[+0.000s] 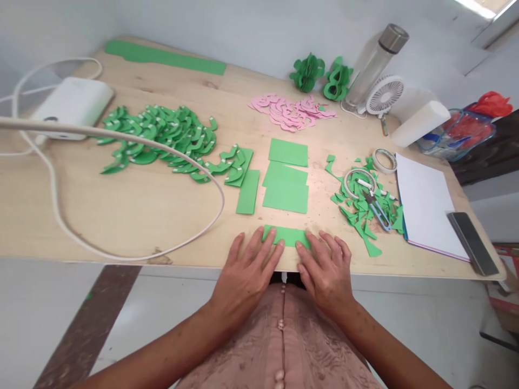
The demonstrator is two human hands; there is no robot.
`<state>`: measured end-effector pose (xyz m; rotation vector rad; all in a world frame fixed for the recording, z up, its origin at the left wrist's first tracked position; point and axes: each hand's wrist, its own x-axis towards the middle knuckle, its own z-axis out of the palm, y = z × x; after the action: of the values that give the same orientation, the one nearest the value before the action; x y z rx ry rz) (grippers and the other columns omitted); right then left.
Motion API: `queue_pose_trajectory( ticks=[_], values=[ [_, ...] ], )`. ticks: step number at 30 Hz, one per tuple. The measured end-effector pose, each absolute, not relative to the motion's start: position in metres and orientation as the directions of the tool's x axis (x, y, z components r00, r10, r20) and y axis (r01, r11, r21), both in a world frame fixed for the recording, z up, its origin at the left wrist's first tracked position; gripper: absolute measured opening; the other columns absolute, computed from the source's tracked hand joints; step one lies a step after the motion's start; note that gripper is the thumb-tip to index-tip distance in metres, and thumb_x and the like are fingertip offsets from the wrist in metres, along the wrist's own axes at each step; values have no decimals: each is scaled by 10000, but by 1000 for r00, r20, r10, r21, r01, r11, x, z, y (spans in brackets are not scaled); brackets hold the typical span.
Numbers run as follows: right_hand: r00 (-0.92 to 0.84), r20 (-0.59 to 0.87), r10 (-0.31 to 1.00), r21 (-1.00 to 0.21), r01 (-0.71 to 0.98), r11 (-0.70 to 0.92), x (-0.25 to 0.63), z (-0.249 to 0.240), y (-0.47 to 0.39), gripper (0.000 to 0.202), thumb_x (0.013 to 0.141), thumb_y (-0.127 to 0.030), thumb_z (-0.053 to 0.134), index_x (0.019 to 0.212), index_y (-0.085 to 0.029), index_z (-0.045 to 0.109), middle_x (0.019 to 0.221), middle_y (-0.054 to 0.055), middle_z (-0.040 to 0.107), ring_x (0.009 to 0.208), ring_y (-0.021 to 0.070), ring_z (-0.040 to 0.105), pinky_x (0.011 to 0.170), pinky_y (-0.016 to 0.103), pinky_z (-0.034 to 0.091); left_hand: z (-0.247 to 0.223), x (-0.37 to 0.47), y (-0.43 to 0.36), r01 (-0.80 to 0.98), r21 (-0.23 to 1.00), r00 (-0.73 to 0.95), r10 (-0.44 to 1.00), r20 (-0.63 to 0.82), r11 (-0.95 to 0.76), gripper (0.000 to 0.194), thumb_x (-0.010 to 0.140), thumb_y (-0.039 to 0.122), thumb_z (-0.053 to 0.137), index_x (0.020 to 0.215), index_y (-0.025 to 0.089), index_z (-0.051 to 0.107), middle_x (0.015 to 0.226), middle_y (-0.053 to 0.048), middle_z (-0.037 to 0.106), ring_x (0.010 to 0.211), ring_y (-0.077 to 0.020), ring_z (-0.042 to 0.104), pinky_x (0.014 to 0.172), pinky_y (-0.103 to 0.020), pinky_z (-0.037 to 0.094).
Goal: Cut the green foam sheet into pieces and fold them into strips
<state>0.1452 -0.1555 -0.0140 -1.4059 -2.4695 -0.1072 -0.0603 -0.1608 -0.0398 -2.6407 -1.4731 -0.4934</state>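
Observation:
A green paper strip point(287, 236) lies flat near the table's front edge. My left hand point(252, 259) presses its fingertips on the strip's left end, fingers stretched out. On the right end rest the fingers of my right hand point(324, 263), also spread flat. Just beyond are several green paper rectangles point(286, 195), some overlapping. A narrower green piece point(247, 192) lies to their left, beside a heap of curved green cut-outs point(162, 135) with small white tabs.
Right of the rectangles, green scraps point(357, 210) surround snips point(377, 209) and tape rolls point(384, 161). White paper point(430, 205) and a phone point(472, 243) lie farther right. A white cable point(221, 200) loops across the left. Pink cut-outs point(290, 112), a bottle point(377, 65) and a fan point(385, 95) stand behind.

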Motion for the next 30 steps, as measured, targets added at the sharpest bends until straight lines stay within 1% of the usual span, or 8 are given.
queue_pose_trajectory(
  ticks=[5, 9, 15, 19, 22, 26, 28, 30],
  values=[
    [-475, 309, 824, -96, 846, 524, 146, -17, -157, 340, 894, -246, 541, 1218, -177, 617, 1308, 120, 589, 1263, 348, 417, 1029, 555, 287, -39, -84, -162, 860, 67, 475, 841, 259, -506, 463, 891, 202, 481, 1352, 173, 496, 1476, -125, 423, 1369, -374, 345, 1076, -583, 295],
    [-475, 343, 811, -108, 837, 536, 146, -18, -157, 334, 894, -238, 540, 1213, -175, 615, 1294, 120, 599, 1258, 344, 423, 1022, 551, 297, -37, -95, -164, 874, 76, 451, 860, 239, -480, 506, 879, 199, 489, 1382, 161, 460, 1476, -132, 421, 1380, -375, 325, 1083, -583, 286],
    [-437, 392, 810, -193, 822, 536, 143, -16, -151, 284, 900, -197, 530, 1164, -165, 629, 1250, 127, 621, 1225, 326, 457, 1006, 553, 322, -31, -98, -165, 858, 194, 428, 871, 241, -476, 572, 866, 308, 527, 1414, 191, 410, 1476, -114, 427, 1381, -351, 330, 1106, -560, 262],
    [-442, 406, 800, -208, 808, 552, 138, -16, -141, 300, 913, -181, 529, 1202, -157, 607, 1192, 119, 654, 1132, 276, 529, 960, 489, 397, -28, -95, -167, 848, 242, 396, 867, 304, -472, 572, 902, 246, 463, 1450, 169, 316, 1450, -126, 458, 1375, -294, 353, 1101, -528, 279],
    [-479, 415, 774, -185, 788, 587, 136, -15, -134, 292, 924, -172, 523, 1202, -149, 610, 1135, 114, 681, 1072, 244, 565, 904, 418, 453, -27, -88, -166, 844, 270, 348, 856, 382, -463, 475, 914, 204, 443, 1386, 168, 398, 1374, -123, 542, 1316, -263, 439, 1077, -508, 317],
    [-522, 421, 742, -127, 776, 618, 135, -14, -130, 257, 933, -164, 512, 1159, -136, 632, 1065, 110, 698, 983, 230, 595, 834, 378, 483, -25, -75, -160, 833, 270, 330, 825, 459, -483, 358, 915, 171, 438, 1261, 175, 530, 1267, -110, 625, 1185, -233, 554, 1016, -456, 398],
    [-520, 421, 743, -121, 780, 614, 134, -14, -131, 239, 936, -151, 502, 1130, -132, 640, 1031, 107, 702, 936, 226, 602, 795, 371, 486, -23, -71, -155, 836, 213, 355, 796, 490, -505, 308, 911, 139, 441, 1177, 171, 592, 1239, -113, 640, 1112, -228, 588, 961, -423, 440],
    [-499, 427, 754, -135, 789, 599, 132, -13, -133, 228, 939, -155, 494, 1107, -139, 647, 1004, 104, 704, 910, 224, 603, 774, 368, 486, -20, -70, -148, 829, 111, 428, 749, 506, -549, 261, 905, 112, 450, 1079, 164, 637, 1191, -111, 661, 1029, -226, 608, 893, -395, 467]
  ],
)
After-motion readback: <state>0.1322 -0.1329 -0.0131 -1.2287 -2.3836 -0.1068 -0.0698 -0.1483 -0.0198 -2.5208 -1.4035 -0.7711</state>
